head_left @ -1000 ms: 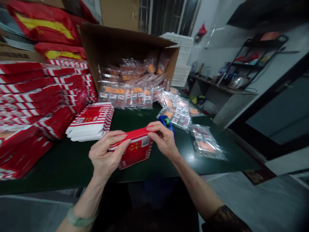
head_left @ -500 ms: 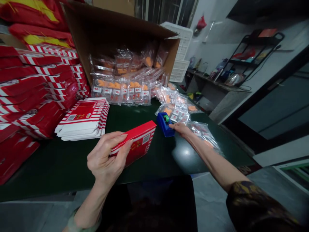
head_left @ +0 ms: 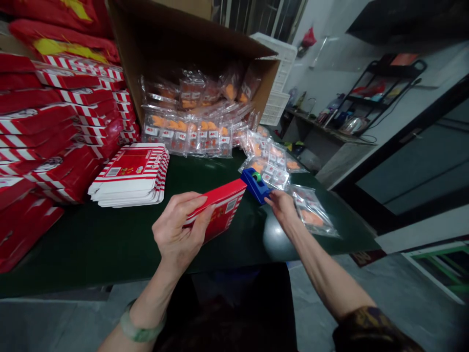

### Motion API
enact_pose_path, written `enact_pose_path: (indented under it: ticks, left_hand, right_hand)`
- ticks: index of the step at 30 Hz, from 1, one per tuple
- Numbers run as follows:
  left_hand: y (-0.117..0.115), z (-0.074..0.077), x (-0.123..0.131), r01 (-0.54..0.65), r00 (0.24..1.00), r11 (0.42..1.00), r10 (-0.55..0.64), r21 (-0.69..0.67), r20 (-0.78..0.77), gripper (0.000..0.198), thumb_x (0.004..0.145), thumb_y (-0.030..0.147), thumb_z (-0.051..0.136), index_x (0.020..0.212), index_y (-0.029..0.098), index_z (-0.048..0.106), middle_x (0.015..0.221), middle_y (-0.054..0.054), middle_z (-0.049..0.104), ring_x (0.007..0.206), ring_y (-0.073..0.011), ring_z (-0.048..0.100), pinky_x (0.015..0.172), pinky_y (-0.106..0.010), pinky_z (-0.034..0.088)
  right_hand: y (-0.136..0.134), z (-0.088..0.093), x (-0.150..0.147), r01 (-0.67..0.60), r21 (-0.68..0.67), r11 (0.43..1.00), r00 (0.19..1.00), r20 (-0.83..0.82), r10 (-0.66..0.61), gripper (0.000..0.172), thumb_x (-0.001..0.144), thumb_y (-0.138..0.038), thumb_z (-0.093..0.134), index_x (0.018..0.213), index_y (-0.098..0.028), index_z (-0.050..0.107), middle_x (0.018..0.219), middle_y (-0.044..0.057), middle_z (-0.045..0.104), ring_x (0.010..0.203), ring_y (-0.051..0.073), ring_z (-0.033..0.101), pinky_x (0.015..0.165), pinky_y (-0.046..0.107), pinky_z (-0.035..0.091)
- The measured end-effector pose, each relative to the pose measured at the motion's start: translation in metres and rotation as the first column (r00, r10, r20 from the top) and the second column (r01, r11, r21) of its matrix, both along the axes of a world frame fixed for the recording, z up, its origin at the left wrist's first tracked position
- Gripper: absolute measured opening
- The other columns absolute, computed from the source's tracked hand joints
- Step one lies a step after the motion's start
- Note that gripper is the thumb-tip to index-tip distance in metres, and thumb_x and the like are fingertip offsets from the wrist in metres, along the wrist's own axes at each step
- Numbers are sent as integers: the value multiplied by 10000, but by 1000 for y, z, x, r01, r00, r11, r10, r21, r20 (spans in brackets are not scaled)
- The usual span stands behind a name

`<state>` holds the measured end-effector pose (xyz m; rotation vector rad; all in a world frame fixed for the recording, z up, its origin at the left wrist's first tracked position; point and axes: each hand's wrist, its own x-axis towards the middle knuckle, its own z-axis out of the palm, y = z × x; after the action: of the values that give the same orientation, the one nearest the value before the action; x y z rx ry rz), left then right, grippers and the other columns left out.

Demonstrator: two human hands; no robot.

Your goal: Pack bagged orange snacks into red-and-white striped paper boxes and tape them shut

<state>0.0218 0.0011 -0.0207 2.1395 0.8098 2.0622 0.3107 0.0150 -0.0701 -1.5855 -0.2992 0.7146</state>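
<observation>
My left hand [head_left: 183, 227] is closed round a flat red carton [head_left: 222, 212] with a striped edge and a barcode, holding it tilted above the table. My right hand [head_left: 282, 205] has its fingertips pinched at the near end of a blue tape dispenser [head_left: 256, 186] that carries a small green roll [head_left: 256, 176]. Whether tape is between those fingers I cannot make out. Clear packets with orange contents [head_left: 274, 159] lie just beyond the dispenser, and another packet [head_left: 311, 215] is to the right of my right hand.
A stack of flat red-and-white cartons [head_left: 128, 181] lies on the green table [head_left: 128, 244]. Filled red cartons [head_left: 54, 122] are piled high at the left. A large cardboard box [head_left: 161, 39] lies open toward me with several packets in it. White crates [head_left: 274, 107] stand behind it.
My left hand and the carton have moved right, closer to the dispenser. The tape dispenser has turned slightly, and my right hand has shifted a little right and nearer. The view has also shifted.
</observation>
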Motion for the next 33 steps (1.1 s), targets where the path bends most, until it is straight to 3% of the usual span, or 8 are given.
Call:
enact_pose_path:
  ticks: [3, 6, 12, 16, 19, 22, 24, 33]
  left_hand:
    - [1, 0, 1, -15, 1000, 1000, 15, -19, -1, 187, 730, 127, 712, 891, 185, 637, 873, -20, 677, 768, -126, 657, 679, -256, 539]
    - [1, 0, 1, -11, 1000, 999, 12, -30, 7, 192, 722, 119, 717, 887, 183, 640, 871, -20, 676, 766, -125, 656, 684, -253, 537]
    - [1, -3, -2, 11, 1000, 997, -10, -75, 2, 236, 718, 97, 709, 927, 185, 643, 936, -29, 680, 816, -133, 658, 747, -268, 538]
    - [-2, -5, -3, 58, 998, 991, -57, -121, 5, 216, 756, 101, 666, 953, 183, 629, 968, -39, 688, 864, -146, 667, 786, -287, 544]
    - [-4, -4, 0, 56, 998, 993, -55, -102, 9, 201, 755, 99, 667, 936, 177, 625, 929, -42, 694, 834, -142, 671, 755, -275, 552]
    - [-8, -3, 2, 57, 998, 995, -56, -83, 20, 189, 752, 96, 671, 918, 173, 626, 900, -43, 697, 817, -139, 673, 738, -263, 556]
    - [-10, -2, 3, 79, 997, 993, -77, -85, 24, 185, 753, 92, 669, 915, 174, 631, 898, -44, 701, 821, -137, 675, 728, -252, 558]
    - [-12, 0, 0, 161, 986, 986, -160, -38, 41, 146, 742, 95, 686, 867, 164, 655, 877, -63, 714, 792, -135, 690, 675, -222, 573]
  right_hand:
    - [-16, -20, -5, -1, 48, 999, 1000, 7, 0, 235, 914, -289, 533, 1085, -132, 571, 1002, 47, 618, 800, 124, 618, 671, 285, 544]
    - [-21, -31, -1, -74, -36, 997, 997, 0, 74, 275, 906, -312, 544, 1117, -139, 568, 1057, 62, 614, 863, 150, 621, 726, 329, 545]
    - [-12, -28, 8, -252, -267, 930, 963, 22, 267, 299, 900, -327, 550, 1137, -145, 563, 1093, 68, 606, 905, 164, 616, 764, 358, 537]
    - [-32, -3, -27, -374, -232, 898, 908, 105, 406, 177, 877, -297, 576, 833, -126, 589, 716, -3, 581, 568, 83, 533, 511, 213, 450]
    - [-63, 32, -76, -526, -81, 847, 830, 168, 532, 269, 855, -362, 576, 676, -171, 517, 539, -55, 457, 445, 61, 414, 420, 192, 339]
    - [-83, 66, -124, -726, 257, 638, 688, 245, 684, 301, 866, -463, 521, 750, -187, 545, 570, -45, 492, 455, 69, 437, 418, 197, 351]
    - [-83, 78, -146, -731, 359, 580, 674, 250, 695, 305, 873, -440, 524, 710, -182, 541, 558, -45, 491, 440, 59, 427, 406, 186, 344]
    - [-66, 77, -164, -589, 342, 732, 793, 69, 605, 396, 695, -492, 693, 555, -168, 513, 436, -60, 475, 327, 47, 384, 312, 174, 291]
